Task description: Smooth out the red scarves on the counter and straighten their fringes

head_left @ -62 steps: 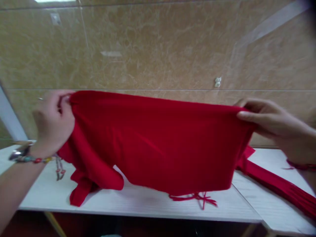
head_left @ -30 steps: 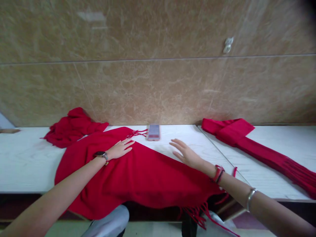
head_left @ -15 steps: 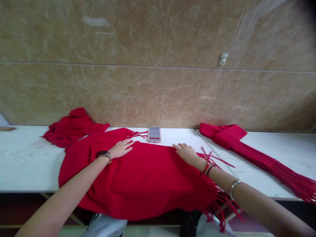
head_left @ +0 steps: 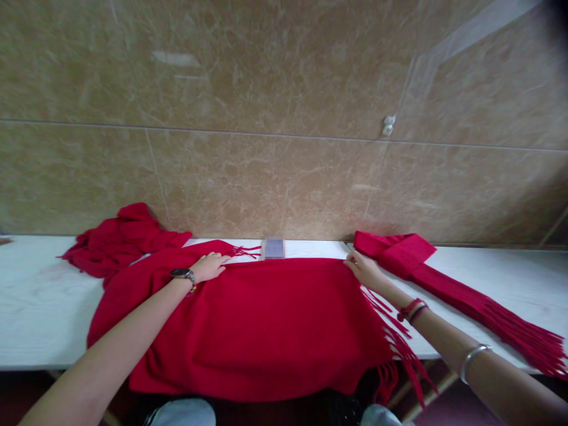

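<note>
A wide red fringed scarf [head_left: 261, 325] lies spread over the white table [head_left: 35, 319], its near edge hanging off the front. My left hand [head_left: 209, 266] rests on the scarf's far left part, fingers curled down onto the cloth, a watch on the wrist. My right hand [head_left: 364, 269] is at the scarf's far right corner, fingers closed on the edge of the cloth by the fringe. Bracelets sit on that wrist.
A phone [head_left: 273, 248] lies by the wall just past the scarf. A crumpled red scarf [head_left: 119, 239] sits at the back left. A folded red scarf with fringe [head_left: 452, 290] stretches along the right table. A marble wall [head_left: 284, 118] backs the table.
The scarf was held up in both hands, then laid on the table. My right hand has slid right and away to the far right corner, pulling the cloth out flatter.
</note>
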Tool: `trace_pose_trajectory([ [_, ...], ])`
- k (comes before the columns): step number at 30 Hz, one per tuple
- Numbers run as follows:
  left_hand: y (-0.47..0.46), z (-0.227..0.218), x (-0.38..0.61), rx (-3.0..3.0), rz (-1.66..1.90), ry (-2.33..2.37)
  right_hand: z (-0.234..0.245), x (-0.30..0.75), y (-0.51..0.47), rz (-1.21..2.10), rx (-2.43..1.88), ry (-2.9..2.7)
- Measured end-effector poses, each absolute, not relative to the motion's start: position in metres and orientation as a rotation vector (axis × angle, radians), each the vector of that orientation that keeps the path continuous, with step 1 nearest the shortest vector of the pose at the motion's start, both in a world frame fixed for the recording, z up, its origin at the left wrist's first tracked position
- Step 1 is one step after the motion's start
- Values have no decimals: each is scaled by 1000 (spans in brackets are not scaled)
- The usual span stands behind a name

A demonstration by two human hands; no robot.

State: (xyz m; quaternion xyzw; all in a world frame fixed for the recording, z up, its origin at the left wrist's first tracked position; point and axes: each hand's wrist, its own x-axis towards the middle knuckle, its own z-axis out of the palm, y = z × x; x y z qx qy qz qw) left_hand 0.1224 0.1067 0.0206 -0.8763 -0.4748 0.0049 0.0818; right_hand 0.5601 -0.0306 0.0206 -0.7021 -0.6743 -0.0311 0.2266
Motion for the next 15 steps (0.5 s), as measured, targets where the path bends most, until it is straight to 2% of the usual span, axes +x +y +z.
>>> trace_pose_trajectory([
  [4, 130, 41, 118, -2612, -151, -1312, 70, 571, -1, -348, -1866, -1763],
  [7, 153, 59, 117, -2493, -446, -1492, 108, 572, 32, -513, -1981, -1740],
  [9, 163, 64, 124, -2363, -548, -1635, 116, 564, 55, -612, -2059, -1768],
  [12, 162, 55, 147, -2093, -690, -1784, 88, 543, 83, -751, -2129, -1767],
  [15, 150, 26, 170, -2174, -729, -1729, 30, 525, 98, -649, -2121, -1822],
])
